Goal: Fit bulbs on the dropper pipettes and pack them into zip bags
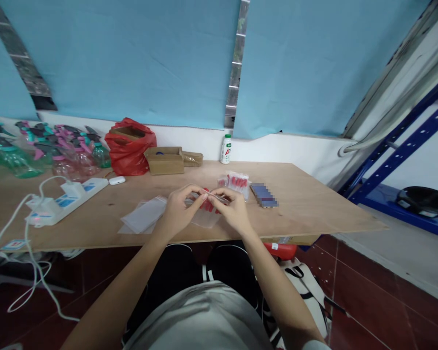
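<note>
Over the front middle of the table, my left hand (184,206) and my right hand (233,206) meet with fingertips closed in a pinch. Between them is the top edge of a clear plastic bag (204,222), which hangs below my fingers. Several small red pieces show in or behind it, too small to name. To the left of my left hand lies a stack of flat clear plastic bags (142,216). Beyond my right hand, filled clear bags (237,182) with red pieces lie on the table.
A phone (264,195) lies right of the filled bags. Along the wall stand a white bottle (226,149), a cardboard box (166,161) and a red plastic bag (129,153). Several spray bottles (16,160) and a power strip (67,200) with cables occupy the left side of the wooden table (314,209).
</note>
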A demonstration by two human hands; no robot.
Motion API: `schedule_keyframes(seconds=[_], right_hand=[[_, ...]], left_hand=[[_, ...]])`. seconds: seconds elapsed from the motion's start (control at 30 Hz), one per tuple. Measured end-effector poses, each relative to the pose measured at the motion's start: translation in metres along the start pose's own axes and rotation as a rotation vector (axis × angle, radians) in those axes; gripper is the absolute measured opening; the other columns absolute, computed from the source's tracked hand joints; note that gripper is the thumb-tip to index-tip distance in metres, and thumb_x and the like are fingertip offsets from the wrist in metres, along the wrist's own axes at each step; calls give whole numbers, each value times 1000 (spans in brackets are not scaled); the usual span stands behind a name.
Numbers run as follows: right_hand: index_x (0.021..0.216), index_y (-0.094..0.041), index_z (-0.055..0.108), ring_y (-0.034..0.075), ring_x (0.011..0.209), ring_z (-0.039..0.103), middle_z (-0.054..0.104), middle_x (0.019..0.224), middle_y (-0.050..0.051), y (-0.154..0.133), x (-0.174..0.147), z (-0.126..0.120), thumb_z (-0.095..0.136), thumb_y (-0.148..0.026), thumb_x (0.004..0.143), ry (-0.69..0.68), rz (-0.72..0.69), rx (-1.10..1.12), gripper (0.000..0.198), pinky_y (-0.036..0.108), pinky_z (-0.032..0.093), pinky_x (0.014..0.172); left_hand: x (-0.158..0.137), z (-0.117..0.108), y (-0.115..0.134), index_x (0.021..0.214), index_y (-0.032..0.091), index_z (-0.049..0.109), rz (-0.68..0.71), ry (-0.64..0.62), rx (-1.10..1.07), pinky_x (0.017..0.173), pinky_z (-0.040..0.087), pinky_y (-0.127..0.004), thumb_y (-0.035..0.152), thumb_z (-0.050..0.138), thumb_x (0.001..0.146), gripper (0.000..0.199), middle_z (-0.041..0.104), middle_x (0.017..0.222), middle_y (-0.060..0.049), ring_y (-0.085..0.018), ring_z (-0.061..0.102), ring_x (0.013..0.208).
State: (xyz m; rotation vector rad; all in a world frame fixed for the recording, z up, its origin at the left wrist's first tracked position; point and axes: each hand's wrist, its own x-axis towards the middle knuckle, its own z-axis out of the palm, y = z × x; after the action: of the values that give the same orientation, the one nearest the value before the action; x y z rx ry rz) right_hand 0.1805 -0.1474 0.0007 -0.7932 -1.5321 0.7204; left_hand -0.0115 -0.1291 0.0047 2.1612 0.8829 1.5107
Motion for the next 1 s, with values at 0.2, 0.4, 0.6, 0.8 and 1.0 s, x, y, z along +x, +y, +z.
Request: schedule_keyframes(seconds=[0.2,0.4,0.6,0.8,1.0], right_hand=[[89,-20,78,17,71,65,75,83,4,7,3,-3,81,-45,88,0,46,5,26,29,52,68],[88,-20,77,19,73,67,76,84,5,7,2,-2,76,-49,92,-23,30,-9,29,29,53,68],[88,-20,79,17,69,65,76,82,4,5,1,2,79,-50,89,6,49,9,30,29,53,67],[87,-20,78,16,70,65,75,83,3,12,3,0,83,-49,87,4,62,45,29,29,52,68],[86,-21,78,18,72,66,76,84,4,12,3,0,79,-51,90,-14,27,-13,30,30,54,70]], left_hand=[[2,-3,-4,95,21,74,-24,32,34,81,59,-31,39,65,102,21,78,94,-3,-18,73,84],[0,0,-5,102,21,74,-106,-16,-52,79,61,-31,43,67,101,23,79,98,-5,-20,75,86],[1,2,-5,96,21,76,-75,-22,-106,82,61,-32,42,67,100,23,78,99,-6,-20,75,89],[2,-2,-2,92,20,76,-69,48,-81,80,59,-30,39,69,100,21,78,93,-4,-18,72,83],[2,-1,-4,95,20,76,-152,-29,-211,82,59,-31,41,72,98,22,78,94,-5,-19,74,87]])
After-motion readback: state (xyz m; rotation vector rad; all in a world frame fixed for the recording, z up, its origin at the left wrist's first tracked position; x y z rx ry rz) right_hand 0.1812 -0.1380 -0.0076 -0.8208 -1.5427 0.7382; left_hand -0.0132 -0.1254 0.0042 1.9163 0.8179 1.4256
